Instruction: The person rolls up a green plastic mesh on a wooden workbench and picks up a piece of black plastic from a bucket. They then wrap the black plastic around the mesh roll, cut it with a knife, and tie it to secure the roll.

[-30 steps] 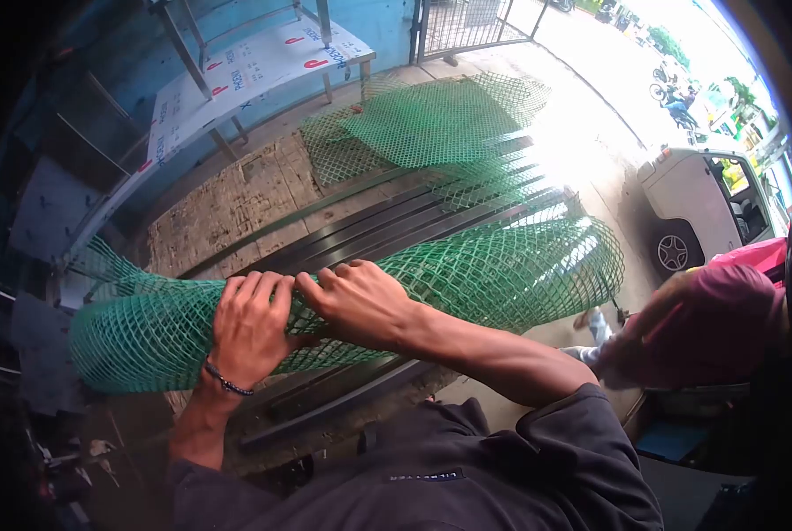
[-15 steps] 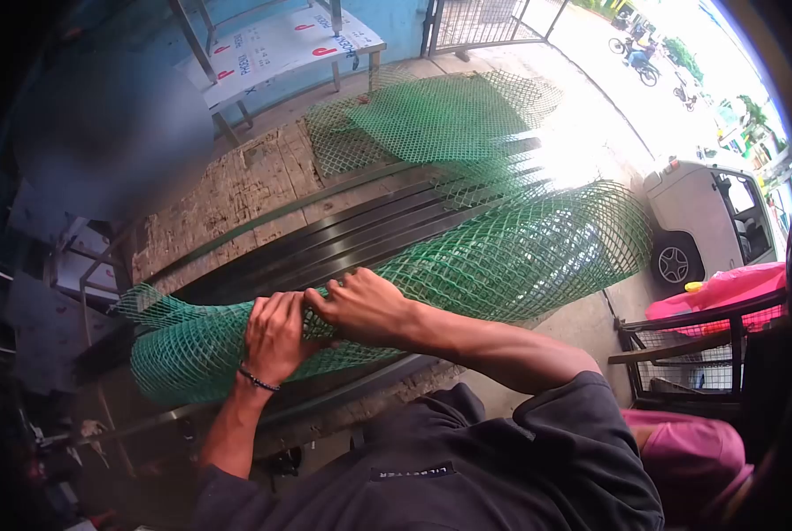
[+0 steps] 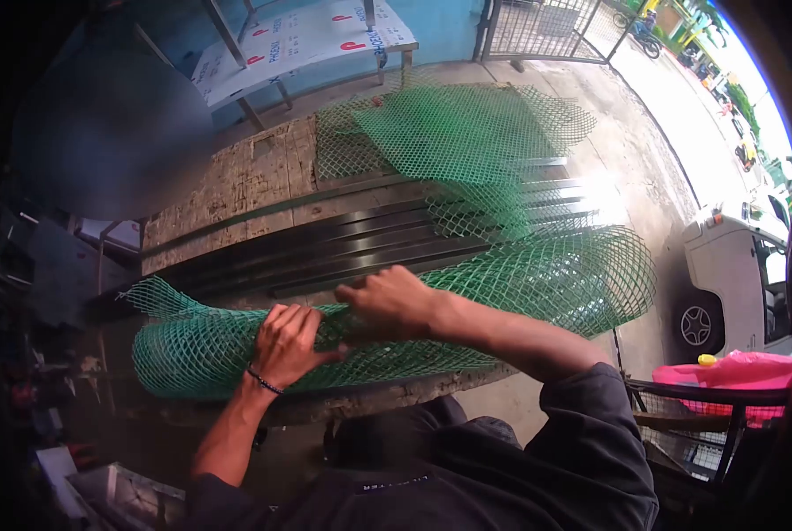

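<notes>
A long roll of green plastic mesh [image 3: 546, 283] lies across the workbench, wide at its right end and narrower at the left, where a loose flap sticks up. My left hand [image 3: 288, 341], with a dark bead bracelet at the wrist, has its fingers curled over the top of the roll left of its middle. Just to the right, my right hand [image 3: 387, 301] is over the roll's upper edge, its fingers bent and blurred. Whether it grips the mesh is unclear. Behind the roll, flat green mesh pieces [image 3: 449, 133] lie on the bench.
Dark metal channels [image 3: 351, 243] run along the worn wooden bench [image 3: 236, 190]. A white-topped table [image 3: 307, 44] stands at the back by a blue wall. A metal gate [image 3: 546, 31] is beyond. At the right are a white vehicle [image 3: 732, 274] and a pink bag [image 3: 741, 372] on a cage.
My right hand has moved right, apart from my left hand. My left hand stays on the roll, with its thumb now stretched out. The camera view has shifted.
</notes>
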### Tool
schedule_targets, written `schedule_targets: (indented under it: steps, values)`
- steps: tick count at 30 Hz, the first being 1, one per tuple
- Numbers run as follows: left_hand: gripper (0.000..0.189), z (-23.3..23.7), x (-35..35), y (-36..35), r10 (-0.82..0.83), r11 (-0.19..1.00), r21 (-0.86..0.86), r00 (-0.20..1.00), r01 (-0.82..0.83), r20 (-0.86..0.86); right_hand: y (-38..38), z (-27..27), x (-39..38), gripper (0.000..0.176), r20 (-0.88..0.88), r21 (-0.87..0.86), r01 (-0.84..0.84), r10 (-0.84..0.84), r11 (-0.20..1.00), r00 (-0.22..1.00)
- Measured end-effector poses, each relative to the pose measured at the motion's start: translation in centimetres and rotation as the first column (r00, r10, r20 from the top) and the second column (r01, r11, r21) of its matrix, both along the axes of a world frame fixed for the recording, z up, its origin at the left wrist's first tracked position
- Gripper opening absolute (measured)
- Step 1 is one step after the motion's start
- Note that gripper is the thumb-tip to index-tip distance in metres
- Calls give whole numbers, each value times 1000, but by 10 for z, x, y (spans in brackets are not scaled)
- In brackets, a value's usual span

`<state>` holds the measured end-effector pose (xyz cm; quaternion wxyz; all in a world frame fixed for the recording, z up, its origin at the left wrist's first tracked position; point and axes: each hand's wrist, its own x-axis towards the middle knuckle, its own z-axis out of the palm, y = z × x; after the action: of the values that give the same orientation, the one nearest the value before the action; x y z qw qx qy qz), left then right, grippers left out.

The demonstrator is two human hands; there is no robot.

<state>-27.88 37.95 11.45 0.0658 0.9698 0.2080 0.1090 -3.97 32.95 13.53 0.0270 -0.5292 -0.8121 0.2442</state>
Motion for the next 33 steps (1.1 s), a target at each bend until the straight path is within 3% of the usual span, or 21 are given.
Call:
schedule_targets:
  steps: [1, 3, 4, 6, 9, 10, 12, 13, 15, 16, 18, 20, 22, 24, 25, 26, 28, 29, 31, 33]
  values:
    - [71, 1, 4, -2, 17, 999, -36, 1000, -17, -9, 6, 15, 22, 93, 41, -49, 60, -58, 997, 997]
    - [71, 1, 5, -7, 10, 1000, -15, 1000, -10, 4, 35, -15, 75, 99, 132, 199, 162, -190, 967, 973]
    - [71, 0, 3, -12, -14, 1000, -1, 1000, 14, 21, 54, -29, 103, 103, 117, 239, 255, -288, 937, 950]
    - [72, 1, 0, -19, -4, 1000, 3, 1000, 4, 5, 87, -73, 162, 103, 268, 357, 316, -420, 879, 867]
    - [74, 2, 0, -28, 5, 1000, 14, 1000, -5, -11, 105, -127, 220, 107, 520, 256, 447, -512, 857, 684]
    - [75, 1, -1, -29, 10, 1000, 4, 1000, -10, -19, 108, -133, 236, 74, 514, 218, 465, -506, 858, 692]
    - [77, -2, -1, -27, 13, 1000, 12, 1000, -13, -21, 119, -143, 259, 35, 413, 167, 471, -495, 866, 764]
    - [77, -3, -1, -26, 17, 1000, 11, 1000, -17, -13, 123, -140, 266, 35, 416, 170, 472, -497, 865, 762]
    - [78, -3, 0, -24, 27, 1000, 3, 1000, -27, 3, 130, -125, 278, 14, 385, 267, 377, -456, 887, 802]
    - [78, 0, 3, -22, 25, 1000, 9, 1000, -25, -14, 134, -110, 282, 24, 416, 171, 350, -390, 921, 822]
    - [78, 1, -1, -27, 20, 1000, 10, 999, -20, -30, 122, -93, 277, 49, 373, 262, 311, -393, 914, 841]
    - [75, -3, -1, -27, -6, 1000, -4, 999, 6, 40, 120, -99, 261, 76, 475, 206, 416, -462, 886, 749]
    - [74, -5, -6, -30, 4, 1000, 2, 999, -4, 37, 123, -123, 253, 82, 483, 248, 401, -472, 882, 738]
    - [74, -6, -8, -35, 1, 1000, 16, 999, -2, 32, 129, -143, 250, 71, 436, 229, 430, -487, 874, 757]
    - [77, -10, -10, -36, 3, 999, 41, 1000, -5, 27, 134, -148, 251, 43, 370, 261, 395, -469, 881, 802]
    - [77, -11, -11, -37, 8, 999, 42, 1000, -9, 26, 143, -152, 252, 43, 368, 261, 391, -466, 883, 805]
    - [77, -12, -12, -39, 3, 999, 45, 999, -5, 35, 161, -144, 252, 20, 331, 376, 359, -485, 854, 809]
    - [77, -13, -13, -40, 7, 999, 45, 999, -9, 36, 171, -134, 251, 14, 203, 502, 395, -548, 770, 811]
    - [77, -14, -14, -38, 0, 999, 51, 999, -2, 40, 181, -81, 243, 13, -89, 649, 484, -573, 587, 815]
    - [76, -12, -12, -38, 3, 999, 50, 999, -6, 44, 186, -17, 241, 19, -162, 683, 526, -598, 506, 785]
